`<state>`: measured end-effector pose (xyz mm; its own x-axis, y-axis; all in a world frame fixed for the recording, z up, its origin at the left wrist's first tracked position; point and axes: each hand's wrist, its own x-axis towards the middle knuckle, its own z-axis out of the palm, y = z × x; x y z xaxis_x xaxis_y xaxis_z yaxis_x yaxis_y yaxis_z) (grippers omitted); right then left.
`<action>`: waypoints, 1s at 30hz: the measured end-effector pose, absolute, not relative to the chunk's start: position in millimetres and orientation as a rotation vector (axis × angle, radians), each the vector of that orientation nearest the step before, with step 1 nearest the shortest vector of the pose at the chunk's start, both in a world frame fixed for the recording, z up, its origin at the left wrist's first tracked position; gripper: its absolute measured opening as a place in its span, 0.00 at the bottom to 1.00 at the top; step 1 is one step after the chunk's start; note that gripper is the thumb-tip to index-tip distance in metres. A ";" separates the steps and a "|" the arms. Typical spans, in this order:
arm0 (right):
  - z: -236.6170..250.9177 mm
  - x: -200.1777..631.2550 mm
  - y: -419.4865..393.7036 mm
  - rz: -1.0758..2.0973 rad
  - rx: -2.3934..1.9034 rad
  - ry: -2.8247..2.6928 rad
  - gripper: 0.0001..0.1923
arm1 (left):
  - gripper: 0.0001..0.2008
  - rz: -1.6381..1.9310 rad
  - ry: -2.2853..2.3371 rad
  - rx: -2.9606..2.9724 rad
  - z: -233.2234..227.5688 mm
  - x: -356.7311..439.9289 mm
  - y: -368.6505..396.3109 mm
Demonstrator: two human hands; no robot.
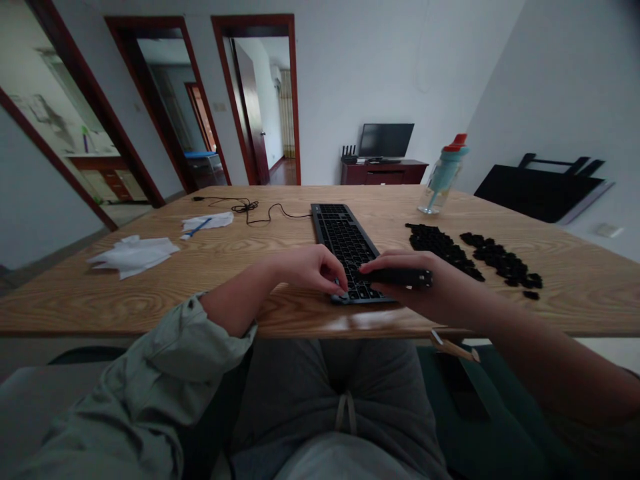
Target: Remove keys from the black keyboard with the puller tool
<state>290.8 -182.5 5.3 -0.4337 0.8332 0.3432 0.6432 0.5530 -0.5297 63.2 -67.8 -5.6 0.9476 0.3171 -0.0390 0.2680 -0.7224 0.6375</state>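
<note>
A black keyboard (345, 227) with a grey frame lies lengthwise on the table, its near end between my hands. My left hand (315, 268) is closed, its curled fingers pressed on the keyboard's near left corner. In my right hand (430, 287) is a black-handled tool (400, 276), gripped over the keyboard's near right part. The tool points left toward the keys; its tip is too small to make out. To the right lie a dense patch of black keycaps (440, 247) and a looser group of black keycaps (503, 261).
A clear bottle with a red cap (444, 175) stands at the back right. The keyboard's cable (273, 212) coils toward the far left. White tissues (134, 255) lie on the left, with a blue toothbrush (197, 228) on one. The wooden table's (200, 313) front edge is close to my lap.
</note>
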 end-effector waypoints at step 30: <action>-28.2 269.8 -243.9 0.229 -1.129 -2.351 0.31 | 0.10 -0.020 0.469 2.444 -2.4 60.5 -70.3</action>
